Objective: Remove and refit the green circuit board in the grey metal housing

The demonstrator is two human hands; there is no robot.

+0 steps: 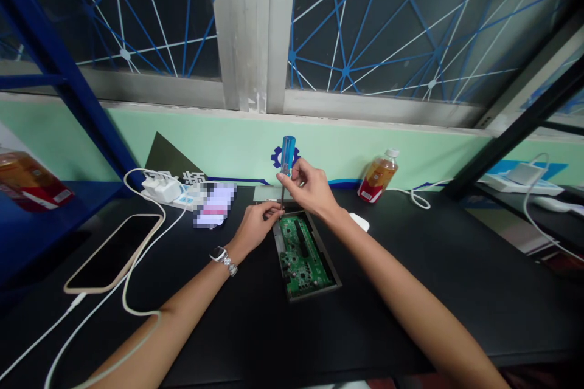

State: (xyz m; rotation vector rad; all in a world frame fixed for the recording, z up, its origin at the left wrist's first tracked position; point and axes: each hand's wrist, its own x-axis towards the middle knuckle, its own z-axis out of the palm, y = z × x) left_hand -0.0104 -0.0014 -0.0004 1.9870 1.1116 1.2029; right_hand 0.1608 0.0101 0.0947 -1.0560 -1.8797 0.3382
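A screwdriver [288, 152] with a blue handle stands nearly upright, its thin shaft pointing down. My right hand [312, 185] is closed on it, fingers at the lower part of the handle. At the shaft's lower end, the fingers of my left hand [258, 223] are pinched together; what lies between them is too small to make out. Below both hands, a green circuit board [305, 252] sits inside a shallow metal case [335, 282] on the black table. The screwdriver's tip is hidden by my left fingertips, near the case's far left corner.
To the left lie a phone [114, 255] with a light case, white cables [132, 310], a power strip [182, 197] and a blurred-out phone-like object [215, 205]. A drink bottle [378, 175] and a small white object [360, 222] are on the right. A green wall [219, 152] stands behind.
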